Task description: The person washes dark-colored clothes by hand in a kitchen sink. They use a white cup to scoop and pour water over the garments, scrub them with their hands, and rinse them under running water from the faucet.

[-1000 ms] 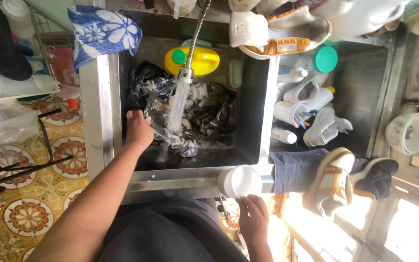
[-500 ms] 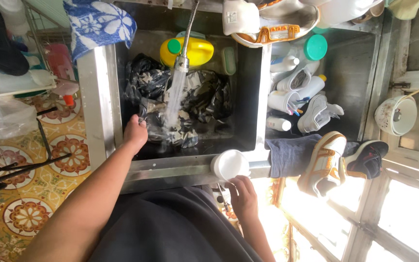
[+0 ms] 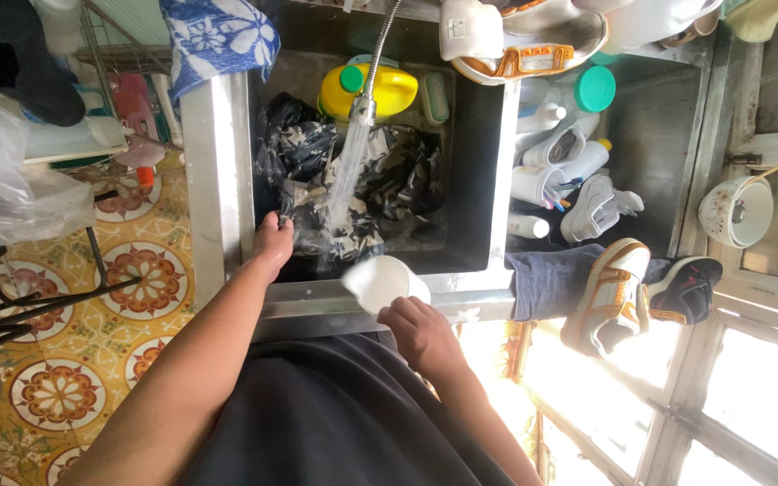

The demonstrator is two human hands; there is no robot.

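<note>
two hands are at work at the near rim of a steel sink (image 3: 218,180). the right hand (image 3: 420,328) is closed around the handle side of a white cup (image 3: 384,283), which is tipped on its side just above the sink's front edge, mouth turned toward the basin. the left hand (image 3: 272,243) reaches over the near left corner of the sink, fingers curled down onto the wet dark cloth (image 3: 353,193); whether it grips the cloth or only presses it i cannot tell.

just beyond the left hand, the dark patterned cloth lies bunched across the sink floor. a stream of water (image 3: 344,175) falls onto it from a hose nozzle (image 3: 364,108) hanging over the middle of the basin, landing between the two hands and a little farther out. past the cloth, against the far wall, a yellow bottle (image 3: 387,90) with a green cap lies on its side.

off to the side of the right hand, a blue cloth (image 3: 547,279) hangs over the sink's edge with a white and tan shoe (image 3: 610,292) and a dark shoe (image 3: 691,288) beside it. farther out stand white bottles (image 3: 578,148) and a small white shoe (image 3: 596,207). beyond the left hand, a blue flowered towel (image 3: 218,40) drapes over the far corner, and a patterned tile floor (image 3: 137,279) lies below.
</note>
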